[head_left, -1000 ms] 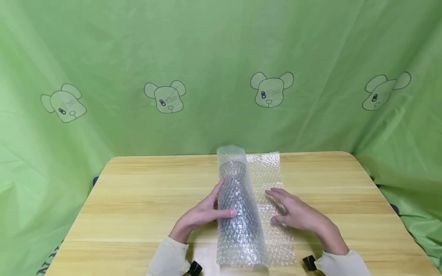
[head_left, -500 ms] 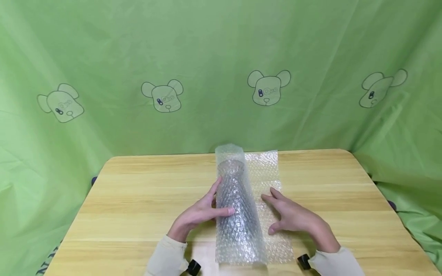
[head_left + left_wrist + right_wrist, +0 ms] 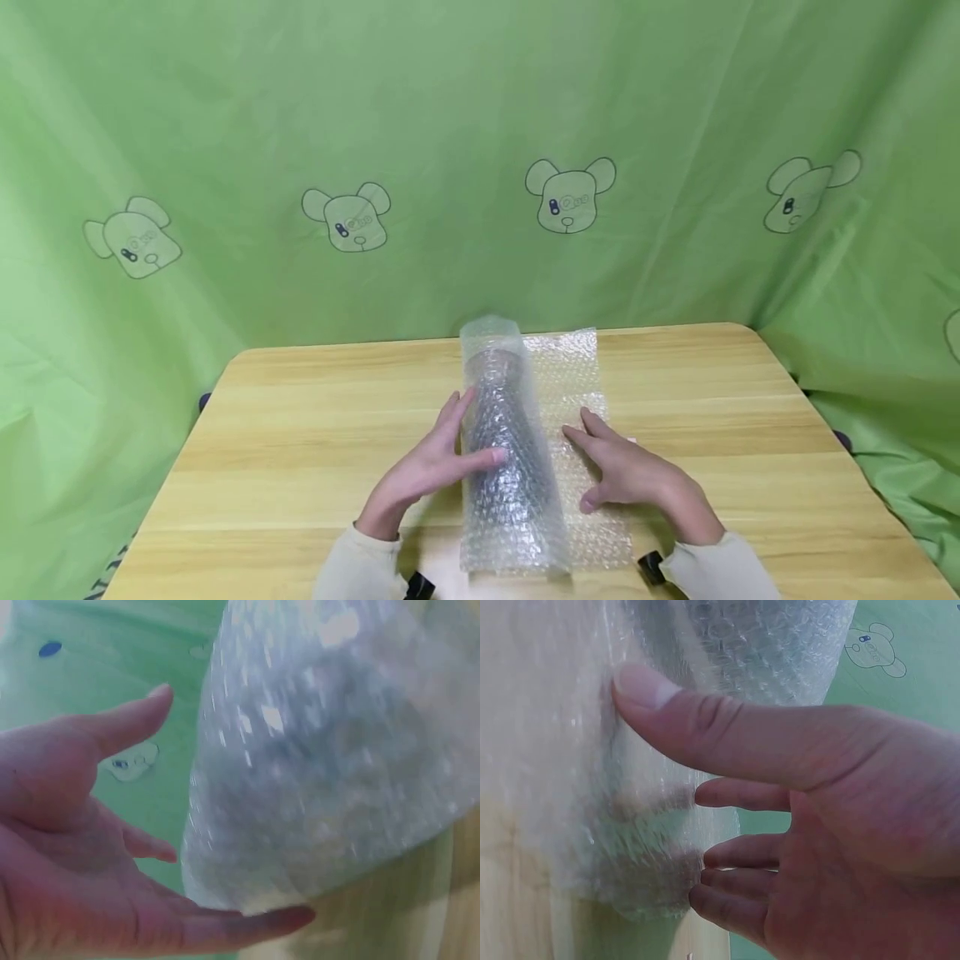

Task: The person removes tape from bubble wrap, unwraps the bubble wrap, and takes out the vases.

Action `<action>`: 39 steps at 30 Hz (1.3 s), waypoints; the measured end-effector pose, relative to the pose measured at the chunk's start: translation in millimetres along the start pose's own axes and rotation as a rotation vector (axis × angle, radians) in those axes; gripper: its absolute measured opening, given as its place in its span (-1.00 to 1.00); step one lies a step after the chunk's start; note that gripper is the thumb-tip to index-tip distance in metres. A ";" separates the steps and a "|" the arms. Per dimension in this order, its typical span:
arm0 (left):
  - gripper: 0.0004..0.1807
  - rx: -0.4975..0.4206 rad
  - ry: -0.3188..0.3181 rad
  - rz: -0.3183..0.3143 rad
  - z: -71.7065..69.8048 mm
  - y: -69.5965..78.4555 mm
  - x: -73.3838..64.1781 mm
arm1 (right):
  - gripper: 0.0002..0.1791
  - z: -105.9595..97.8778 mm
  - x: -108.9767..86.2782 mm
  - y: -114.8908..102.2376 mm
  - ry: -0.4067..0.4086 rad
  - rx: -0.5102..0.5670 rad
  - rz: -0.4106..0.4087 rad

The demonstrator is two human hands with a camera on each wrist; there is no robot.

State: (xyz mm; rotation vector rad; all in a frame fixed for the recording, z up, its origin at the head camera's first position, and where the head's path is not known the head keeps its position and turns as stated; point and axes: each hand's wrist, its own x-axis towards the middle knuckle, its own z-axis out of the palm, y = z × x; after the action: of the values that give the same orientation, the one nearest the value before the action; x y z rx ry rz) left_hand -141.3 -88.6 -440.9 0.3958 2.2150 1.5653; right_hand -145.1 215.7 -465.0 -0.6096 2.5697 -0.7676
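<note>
A roll of bubble wrap (image 3: 510, 500) lies lengthwise on the table, around a greyish vase-shaped thing with a narrower far end. A loose flap of bubble wrap (image 3: 562, 367) extends from its right side. My left hand (image 3: 427, 471) is at the roll's left side, thumb reaching over the top and fingers straight along the side. My right hand (image 3: 637, 475) is over the flap with fingers and thumb spread, fingertips at the plastic. In the right wrist view the thumb (image 3: 727, 731) overlaps the plastic and the other fingertips are right at it.
The wooden table (image 3: 322, 433) has rounded far corners. Green cloth (image 3: 450, 100) with mouse-head drawings hangs behind it and at both sides. A black wrist device (image 3: 651, 567) sits by the right sleeve, another (image 3: 418, 586) by the left.
My right hand has shifted slightly left over the flap, its thumb spreading away from the fingers. The left hand stays by the roll, its fingers a little more apart. The head view has shifted slightly.
</note>
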 end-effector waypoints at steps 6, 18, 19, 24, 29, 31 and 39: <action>0.25 0.117 0.013 0.042 5.2 7.0 -2.8 | 0.19 -0.5 1.0 -1.0 -0.006 0.007 0.014; 0.25 0.100 -0.069 0.043 -10.8 -0.8 -6.3 | 0.18 1.7 1.5 0.9 -0.004 0.004 0.011; 0.25 0.097 -0.075 0.055 -13.8 -1.7 -6.9 | 0.18 1.8 1.6 1.0 -0.004 0.003 0.010; 0.22 0.081 -0.097 0.062 -27.7 -5.9 -10.9 | 0.18 2.3 2.2 1.0 -0.007 0.003 0.011; 0.20 0.073 -0.087 0.033 -33.0 -5.0 -13.7 | 0.18 2.5 2.4 1.4 -0.008 -0.002 0.010; 0.20 0.114 -0.076 0.045 -32.4 -2.4 -15.1 | 0.18 2.4 2.2 1.6 -0.006 -0.004 0.013; -0.07 0.407 -0.050 0.136 -14.7 19.8 -25.9 | 0.19 2.9 2.0 1.1 -0.002 -0.009 0.026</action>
State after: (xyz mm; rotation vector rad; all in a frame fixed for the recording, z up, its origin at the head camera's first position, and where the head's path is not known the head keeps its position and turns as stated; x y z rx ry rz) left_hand -125.4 -105.8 -413.9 0.7071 2.5089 1.1413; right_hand -145.7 214.3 -468.4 -0.5785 2.5755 -0.7472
